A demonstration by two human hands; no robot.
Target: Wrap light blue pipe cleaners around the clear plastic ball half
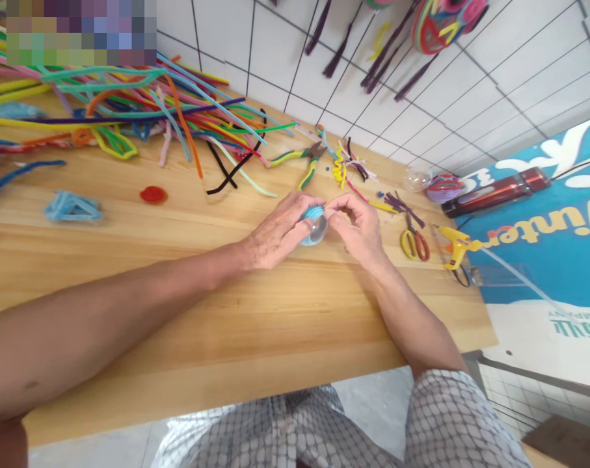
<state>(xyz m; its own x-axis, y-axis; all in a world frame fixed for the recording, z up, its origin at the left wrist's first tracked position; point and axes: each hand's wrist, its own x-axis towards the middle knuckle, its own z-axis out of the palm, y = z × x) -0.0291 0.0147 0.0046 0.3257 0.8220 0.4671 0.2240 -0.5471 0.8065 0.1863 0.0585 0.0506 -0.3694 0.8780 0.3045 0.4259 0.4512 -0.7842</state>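
Note:
Over the middle of the wooden table (255, 325) I see a small clear ball (318, 229) partly wrapped in light blue pipe cleaner. My left hand (280, 231) grips it from the left, thumb in front and fingers behind. At the ball's upper right edge, my right hand (356, 224) pinches with thumb and forefinger; what lies between those fingertips is too small to make out. Just beyond the hands lie pliers (310, 161) with yellow and green handles.
Colourful pipe cleaners (143, 110) are heaped at the back left. A light blue bundle (73, 207) and a red disc (153, 194) lie nearer. Scissors (414, 246), a yellow glue gun (455, 247), a red flask (499, 192) and another clear ball (417, 178) are at the right.

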